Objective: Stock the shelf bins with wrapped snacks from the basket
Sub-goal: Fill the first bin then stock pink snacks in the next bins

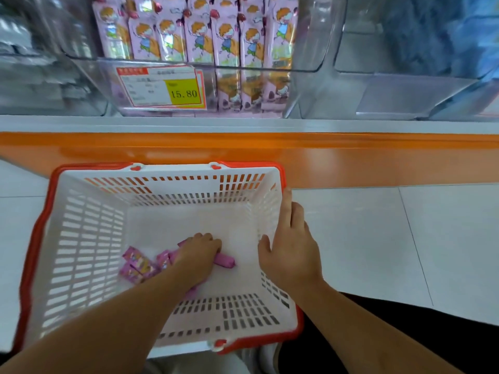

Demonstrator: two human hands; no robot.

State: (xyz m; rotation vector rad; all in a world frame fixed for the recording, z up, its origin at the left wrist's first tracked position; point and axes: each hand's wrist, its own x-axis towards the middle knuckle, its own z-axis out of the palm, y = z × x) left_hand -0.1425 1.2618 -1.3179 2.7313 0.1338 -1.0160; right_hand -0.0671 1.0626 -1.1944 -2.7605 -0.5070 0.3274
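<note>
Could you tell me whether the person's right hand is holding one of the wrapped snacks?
No, the right hand rests with straight fingers on the basket wall, while the left hand grips the pink snacks.

L hand (201, 255) reaches down, fingers curled, knuckles up. R hand (290, 248) lies flat, fingers straight, thumb out.

A: What is under the shelf?
B: A shiny orange strip (351, 155) with a white ledge (243, 124) just above it.
A: And the floor?
B: Big pale grey floor tiles (378, 238). A white and yellow price tag (162, 86) says 15.80.
</note>
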